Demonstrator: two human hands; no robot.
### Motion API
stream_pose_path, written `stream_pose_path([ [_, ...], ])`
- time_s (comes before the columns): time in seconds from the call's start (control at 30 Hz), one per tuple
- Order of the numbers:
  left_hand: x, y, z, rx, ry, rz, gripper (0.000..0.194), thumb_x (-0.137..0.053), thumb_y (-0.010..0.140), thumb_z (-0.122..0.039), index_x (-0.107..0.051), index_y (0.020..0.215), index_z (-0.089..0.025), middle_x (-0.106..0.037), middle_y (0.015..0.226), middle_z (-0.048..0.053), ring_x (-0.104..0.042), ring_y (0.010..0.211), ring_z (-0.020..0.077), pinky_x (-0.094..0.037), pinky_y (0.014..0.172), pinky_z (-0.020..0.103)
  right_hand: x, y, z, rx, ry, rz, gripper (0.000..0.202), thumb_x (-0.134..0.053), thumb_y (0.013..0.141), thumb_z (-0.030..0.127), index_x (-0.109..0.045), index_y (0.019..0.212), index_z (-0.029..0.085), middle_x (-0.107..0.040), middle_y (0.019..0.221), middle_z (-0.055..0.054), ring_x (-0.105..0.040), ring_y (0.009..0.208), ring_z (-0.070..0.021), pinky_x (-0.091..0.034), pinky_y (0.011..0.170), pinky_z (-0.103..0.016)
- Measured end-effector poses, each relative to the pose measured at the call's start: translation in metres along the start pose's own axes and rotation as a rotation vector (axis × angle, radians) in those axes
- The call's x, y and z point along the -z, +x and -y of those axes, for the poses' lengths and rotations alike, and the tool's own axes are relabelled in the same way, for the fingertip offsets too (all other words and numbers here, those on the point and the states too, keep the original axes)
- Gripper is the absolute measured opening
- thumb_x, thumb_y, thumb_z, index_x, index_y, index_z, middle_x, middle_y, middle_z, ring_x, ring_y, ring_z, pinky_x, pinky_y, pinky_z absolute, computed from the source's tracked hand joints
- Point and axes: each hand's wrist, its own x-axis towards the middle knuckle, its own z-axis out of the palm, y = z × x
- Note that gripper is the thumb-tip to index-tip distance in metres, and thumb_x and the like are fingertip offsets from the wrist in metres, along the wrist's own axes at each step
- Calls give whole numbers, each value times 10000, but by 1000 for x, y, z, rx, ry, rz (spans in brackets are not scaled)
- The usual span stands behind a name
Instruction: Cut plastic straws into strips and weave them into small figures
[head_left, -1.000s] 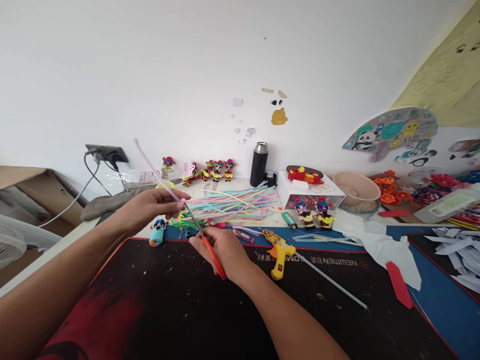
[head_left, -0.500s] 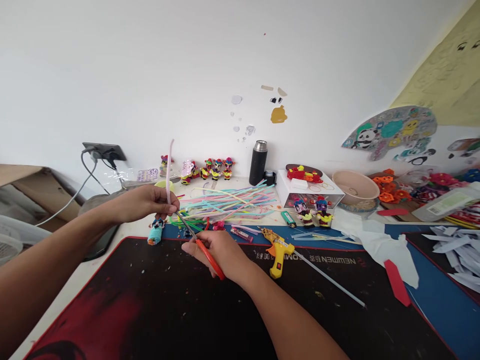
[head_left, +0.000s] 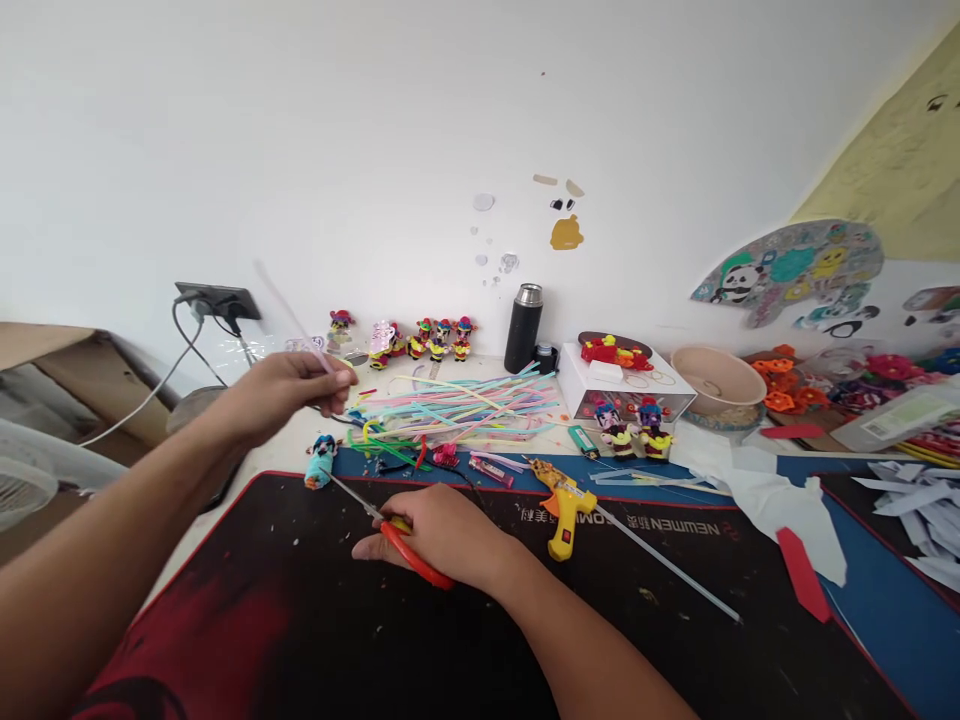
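My left hand (head_left: 296,393) pinches a pale pink stick (head_left: 294,318) that slants up and to the left, its far end blurred. Red-handled scissors (head_left: 411,556) are in my right hand (head_left: 442,535), low over the black mat (head_left: 360,660). Their blades point up and left, apart from the pink stick. A small doll in light blue (head_left: 320,463) lies just beyond the blade tips. Behind the hands is a pile of pastel sticks (head_left: 472,400).
A yellow glue gun (head_left: 562,510) with a long glue stick lies right of my right hand. Further back stand a black flask (head_left: 523,330), several small dolls and a white box (head_left: 626,385). White paper strips (head_left: 915,510) lie at the far right.
The pink stick has tilted from upright to the left and is now away from the scissors. My right hand and the scissors have moved slightly down. The view has shifted a little.
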Motion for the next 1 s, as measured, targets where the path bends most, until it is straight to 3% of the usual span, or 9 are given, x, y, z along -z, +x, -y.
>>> stream_pose_path([
  [0.13,-36,-1,-1,-15,-153,113,506,-851,710,-654,-724,750,-167,-676,638,41,-591,569,167,-482,551,294,2,4,-2,12,-141,24,464,-751,833,689,-753,979,248,-738,857,-12,-643,771,-184,-362,617,-247],
  [0.4,-76,-8,10,3,-480,51,480,-901,682,-608,-702,708,-172,-604,594,6,-539,531,130,-382,490,242,2,5,-13,93,-332,25,351,-683,903,390,-763,1231,293,-800,1053,-49,-708,906,-235,-404,698,-287],
  [0.67,-91,-13,33,50,-612,47,466,-935,654,-571,-704,704,-169,-611,604,4,-548,550,132,-420,517,250,8,3,-9,113,-316,65,289,-670,887,340,-783,1142,266,-798,1007,-37,-690,857,-212,-368,661,-280],
  [1.0,-101,-23,28,-36,-466,96,447,-895,723,-539,-641,625,-184,-608,582,-5,-523,559,129,-414,550,260,9,3,-10,117,-303,74,302,-710,895,421,-788,1143,267,-790,992,-26,-670,829,-200,-353,639,-266],
])
